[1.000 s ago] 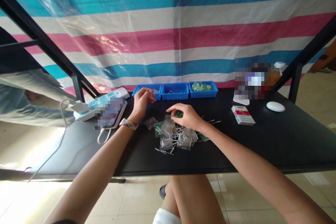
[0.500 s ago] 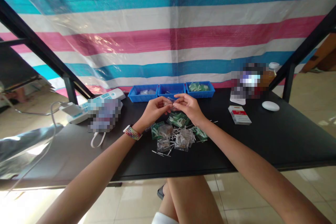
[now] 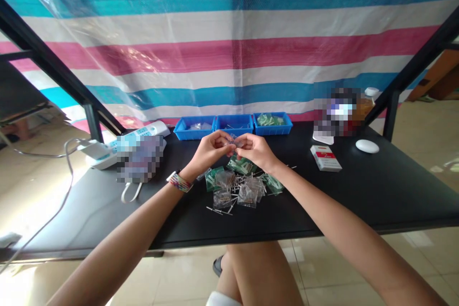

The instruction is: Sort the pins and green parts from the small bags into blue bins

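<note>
My left hand (image 3: pixel 214 148) and my right hand (image 3: pixel 255 149) meet over the middle of the black table (image 3: pixel 304 201). Between their fingertips they pinch a small clear plastic bag (image 3: pixel 234 142); its contents are too small to make out. Just below my hands lies a pile of green-tinted bags (image 3: pixel 244 165), clear bags with small metal pieces (image 3: pixel 248 192) and loose blind rivets (image 3: pixel 219 210). Behind my hands stand three blue bins: the left bin (image 3: pixel 181 134) holds clear bags, the middle bin (image 3: pixel 247 119) a few thin pieces, and the right bin (image 3: pixel 285 129) green-tinted bags.
To the left are a white power strip (image 3: pixel 154 129) with a plugged-in adapter (image 3: pixel 96 149), its cable, and a blurred-out item (image 3: pixel 141 160). A cigarette pack (image 3: pixel 325 158), a white oval object (image 3: pixel 367 146) and a bottle (image 3: pixel 369 98) stand to the right. Striped sheeting (image 3: pixel 179 52) hangs behind.
My right hand's fingers have curled in, closing on the clear bag, which shows more plainly between both hands. The pile and bins look the same; the view has shifted slightly.
</note>
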`<state>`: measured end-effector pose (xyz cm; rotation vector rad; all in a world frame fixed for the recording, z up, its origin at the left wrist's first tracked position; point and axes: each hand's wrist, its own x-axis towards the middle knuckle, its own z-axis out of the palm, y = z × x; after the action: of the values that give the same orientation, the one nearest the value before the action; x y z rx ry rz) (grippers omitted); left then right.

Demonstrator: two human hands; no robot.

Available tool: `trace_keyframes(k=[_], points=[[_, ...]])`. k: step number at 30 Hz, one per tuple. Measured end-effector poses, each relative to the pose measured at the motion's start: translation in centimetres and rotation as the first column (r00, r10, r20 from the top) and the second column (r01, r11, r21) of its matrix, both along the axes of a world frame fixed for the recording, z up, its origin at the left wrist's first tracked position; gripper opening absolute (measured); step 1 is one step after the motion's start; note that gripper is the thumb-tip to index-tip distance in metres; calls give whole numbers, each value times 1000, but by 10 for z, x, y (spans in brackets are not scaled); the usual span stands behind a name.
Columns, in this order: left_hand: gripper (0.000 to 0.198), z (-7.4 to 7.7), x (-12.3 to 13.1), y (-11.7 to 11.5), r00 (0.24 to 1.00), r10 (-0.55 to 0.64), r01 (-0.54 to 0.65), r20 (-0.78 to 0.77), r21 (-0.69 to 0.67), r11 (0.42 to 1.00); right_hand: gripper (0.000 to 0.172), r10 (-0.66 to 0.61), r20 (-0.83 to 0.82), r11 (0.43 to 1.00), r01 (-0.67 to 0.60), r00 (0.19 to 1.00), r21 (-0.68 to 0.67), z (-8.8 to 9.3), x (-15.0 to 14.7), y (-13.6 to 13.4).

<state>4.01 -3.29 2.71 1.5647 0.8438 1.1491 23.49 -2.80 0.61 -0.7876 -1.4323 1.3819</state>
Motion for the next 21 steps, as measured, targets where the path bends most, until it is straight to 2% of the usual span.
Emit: trace_keyframes(k=[6,10,13,18,21], points=[[36,-1,2,-1,998,-24,25,-49,4,1000,31,-10,50,999,9,999,34,-2,0,1],[47,-1,1,-2,988,97,-83,-118,120,989,23,-139,132,976,114,981,184,0,4,-2],[49,1,-2,-2,970,111,-80,-215,148,986,13,-258,190,920,180,947,349,6,8,-6],[59,4,-5,0,989,12,-11,-145,7,1000,11,-358,236,808,173,903,564,11,11,-10],[45,4,-5,0,993,-7,3,-120,-34,999,12,-369,222,761,156,903,630,10,12,-11]])
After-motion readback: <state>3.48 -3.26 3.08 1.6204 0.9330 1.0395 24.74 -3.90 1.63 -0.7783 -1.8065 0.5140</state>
